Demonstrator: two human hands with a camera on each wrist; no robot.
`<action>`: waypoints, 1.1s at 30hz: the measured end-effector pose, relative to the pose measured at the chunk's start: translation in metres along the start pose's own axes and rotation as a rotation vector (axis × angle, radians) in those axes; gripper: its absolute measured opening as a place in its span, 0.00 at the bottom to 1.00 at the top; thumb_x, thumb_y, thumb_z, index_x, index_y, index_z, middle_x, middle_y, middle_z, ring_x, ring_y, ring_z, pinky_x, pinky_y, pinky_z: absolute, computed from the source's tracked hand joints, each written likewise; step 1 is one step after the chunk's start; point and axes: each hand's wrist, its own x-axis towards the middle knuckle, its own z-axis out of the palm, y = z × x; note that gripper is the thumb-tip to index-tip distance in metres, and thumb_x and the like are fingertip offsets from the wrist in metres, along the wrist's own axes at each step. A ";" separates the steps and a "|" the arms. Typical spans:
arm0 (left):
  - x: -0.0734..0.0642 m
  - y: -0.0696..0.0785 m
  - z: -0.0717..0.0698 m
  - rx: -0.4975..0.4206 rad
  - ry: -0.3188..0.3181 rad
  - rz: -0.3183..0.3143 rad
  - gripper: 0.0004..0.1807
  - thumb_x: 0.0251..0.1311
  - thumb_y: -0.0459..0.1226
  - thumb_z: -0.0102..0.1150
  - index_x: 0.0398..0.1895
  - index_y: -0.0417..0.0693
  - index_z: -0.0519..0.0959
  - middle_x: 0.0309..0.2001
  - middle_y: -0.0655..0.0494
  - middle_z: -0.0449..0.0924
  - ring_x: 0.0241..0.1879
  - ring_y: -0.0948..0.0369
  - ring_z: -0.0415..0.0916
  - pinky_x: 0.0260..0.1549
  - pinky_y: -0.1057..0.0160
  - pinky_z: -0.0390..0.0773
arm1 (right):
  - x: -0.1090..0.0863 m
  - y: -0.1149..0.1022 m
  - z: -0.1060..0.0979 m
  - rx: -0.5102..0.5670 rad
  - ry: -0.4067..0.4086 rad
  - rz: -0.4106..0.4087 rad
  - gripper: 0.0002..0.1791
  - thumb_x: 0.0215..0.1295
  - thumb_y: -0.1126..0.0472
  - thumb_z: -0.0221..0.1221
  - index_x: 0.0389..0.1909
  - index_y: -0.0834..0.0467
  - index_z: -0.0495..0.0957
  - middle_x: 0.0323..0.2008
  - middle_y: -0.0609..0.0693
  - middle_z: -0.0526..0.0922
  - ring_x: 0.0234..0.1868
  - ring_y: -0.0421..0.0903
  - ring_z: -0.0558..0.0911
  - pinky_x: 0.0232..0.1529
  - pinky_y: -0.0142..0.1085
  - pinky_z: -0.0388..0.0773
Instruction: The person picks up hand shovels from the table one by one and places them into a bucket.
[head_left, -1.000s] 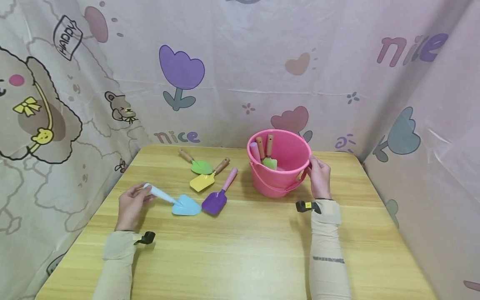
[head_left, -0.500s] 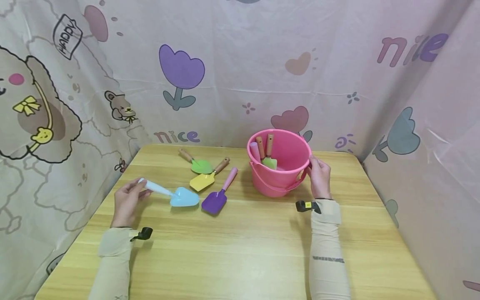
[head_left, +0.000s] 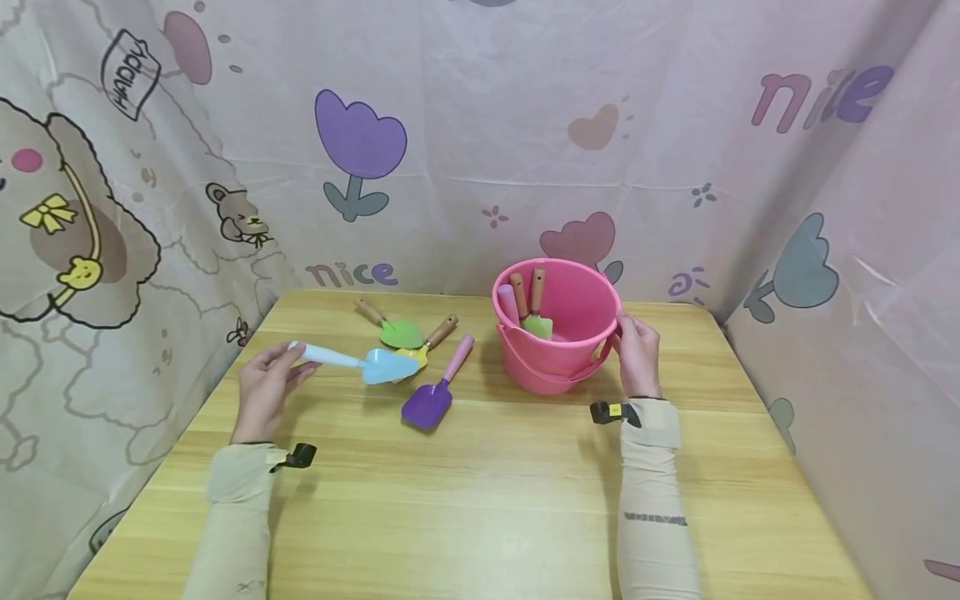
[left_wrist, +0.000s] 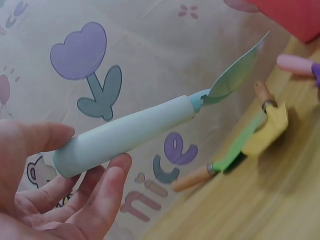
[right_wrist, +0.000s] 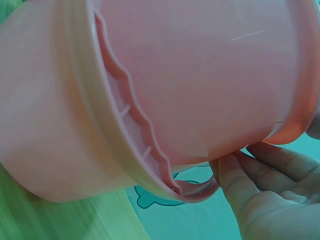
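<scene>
My left hand (head_left: 262, 392) pinches the end of the pale handle of a light blue trowel (left_wrist: 125, 130). The trowel is held up off the table, its blade over the yellow shovel (head_left: 420, 357) in the head view. At the right side of a pink bucket (head_left: 551, 362), my right hand (head_left: 640, 354) grips the rim, with fingers against the outer wall in the right wrist view. Inside the bucket lean two wooden-handled tools, one with a light green blade (head_left: 537, 325), and a lilac handle (head_left: 507, 302). The bucket's bail (right_wrist: 110, 130) hangs down its front.
A green trowel (head_left: 401, 334) lies behind the yellow shovel. Closer to the front, a purple shovel (head_left: 427, 406) with a pink handle lies between the left hand and the bucket. The wooden table (head_left: 480, 508) meets a patterned cloth (head_left: 457, 125) at its back and sides.
The light blue trowel has risen off the table in my left hand, its blade shifting right and away over the yellow shovel. My right hand and the bucket stay put.
</scene>
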 end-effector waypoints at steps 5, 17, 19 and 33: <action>0.001 0.000 0.014 -0.073 -0.030 0.025 0.04 0.68 0.31 0.64 0.43 0.42 0.80 0.37 0.54 0.89 0.33 0.59 0.91 0.43 0.67 0.87 | 0.001 0.002 0.000 0.020 0.011 0.003 0.27 0.82 0.53 0.49 0.60 0.76 0.74 0.59 0.54 0.79 0.70 0.50 0.76 0.77 0.41 0.69; 0.000 -0.001 0.050 -0.077 -0.054 0.053 0.13 0.66 0.33 0.67 0.48 0.37 0.76 0.39 0.52 0.88 0.35 0.58 0.91 0.46 0.64 0.86 | 0.001 0.003 -0.001 0.011 0.000 0.003 0.27 0.82 0.52 0.49 0.58 0.77 0.74 0.58 0.53 0.80 0.69 0.50 0.76 0.77 0.41 0.70; 0.000 0.000 0.056 -0.087 -0.067 0.057 0.14 0.66 0.33 0.67 0.50 0.37 0.75 0.40 0.52 0.88 0.36 0.59 0.91 0.47 0.64 0.86 | 0.001 0.003 -0.001 0.013 0.001 0.004 0.27 0.82 0.52 0.49 0.57 0.76 0.75 0.58 0.54 0.79 0.69 0.50 0.76 0.76 0.40 0.70; -0.004 0.017 0.106 -0.149 -0.176 0.056 0.08 0.66 0.33 0.67 0.42 0.39 0.78 0.39 0.53 0.90 0.36 0.57 0.92 0.47 0.63 0.86 | 0.000 -0.001 0.000 0.016 -0.006 0.002 0.27 0.82 0.52 0.49 0.59 0.74 0.75 0.64 0.57 0.77 0.72 0.52 0.74 0.76 0.39 0.70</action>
